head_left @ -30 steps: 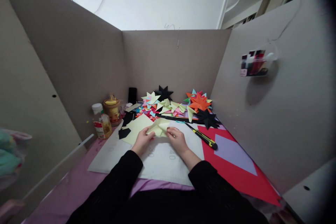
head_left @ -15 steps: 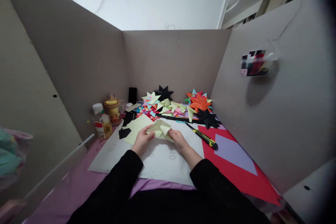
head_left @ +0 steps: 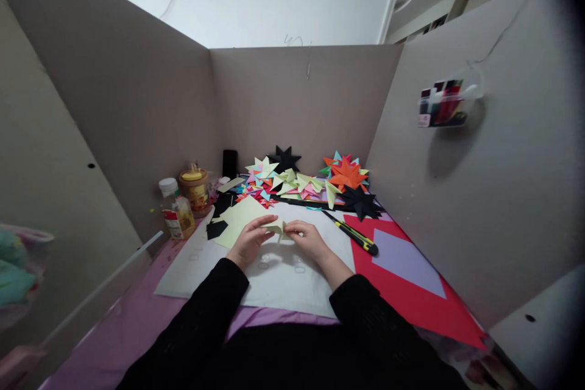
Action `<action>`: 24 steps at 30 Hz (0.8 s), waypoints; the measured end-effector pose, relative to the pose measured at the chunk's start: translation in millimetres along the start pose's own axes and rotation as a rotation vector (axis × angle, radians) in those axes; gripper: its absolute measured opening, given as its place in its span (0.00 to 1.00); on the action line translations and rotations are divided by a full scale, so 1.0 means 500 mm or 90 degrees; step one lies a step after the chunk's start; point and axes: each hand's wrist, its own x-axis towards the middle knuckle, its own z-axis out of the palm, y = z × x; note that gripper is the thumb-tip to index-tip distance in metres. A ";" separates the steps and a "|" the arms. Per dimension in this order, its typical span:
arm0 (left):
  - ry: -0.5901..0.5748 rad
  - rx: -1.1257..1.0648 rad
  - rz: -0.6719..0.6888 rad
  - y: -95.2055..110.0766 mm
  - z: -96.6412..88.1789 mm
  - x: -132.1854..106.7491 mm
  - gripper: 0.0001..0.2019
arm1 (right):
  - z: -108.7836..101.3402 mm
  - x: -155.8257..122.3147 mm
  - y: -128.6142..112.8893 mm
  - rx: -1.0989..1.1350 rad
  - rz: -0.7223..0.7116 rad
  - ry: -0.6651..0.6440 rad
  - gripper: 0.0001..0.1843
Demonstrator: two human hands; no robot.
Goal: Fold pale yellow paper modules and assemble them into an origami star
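Note:
Between my two hands is a pale yellow piece of paper, partly folded and raised a little above the white mat. My left hand pinches its left side, fingers on top and thumb nearer me. My right hand pinches the right end between thumb and fingertips. Parts of the paper are hidden by the fingers. A flat pale yellow sheet lies just behind my left hand, with a black paper piece at its left edge.
A yellow and black utility knife lies to the right, near red paper and a lilac sheet. Folded paper stars, orange and black, pile up at the back. A bottle and a jar stand left.
The pale yellow paper, spread wider before, is now folded narrower and smaller between my hands. My fingertips have come closer together over it.

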 end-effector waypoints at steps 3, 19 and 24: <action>0.028 0.027 0.011 -0.001 -0.004 0.002 0.17 | 0.002 -0.004 0.002 -0.117 -0.129 -0.001 0.12; 0.039 0.120 0.009 -0.011 0.001 -0.003 0.17 | 0.021 -0.009 -0.028 -0.198 -0.238 0.056 0.11; 0.028 0.070 -0.001 -0.010 0.000 -0.001 0.17 | 0.021 -0.011 -0.025 -0.194 -0.229 0.045 0.13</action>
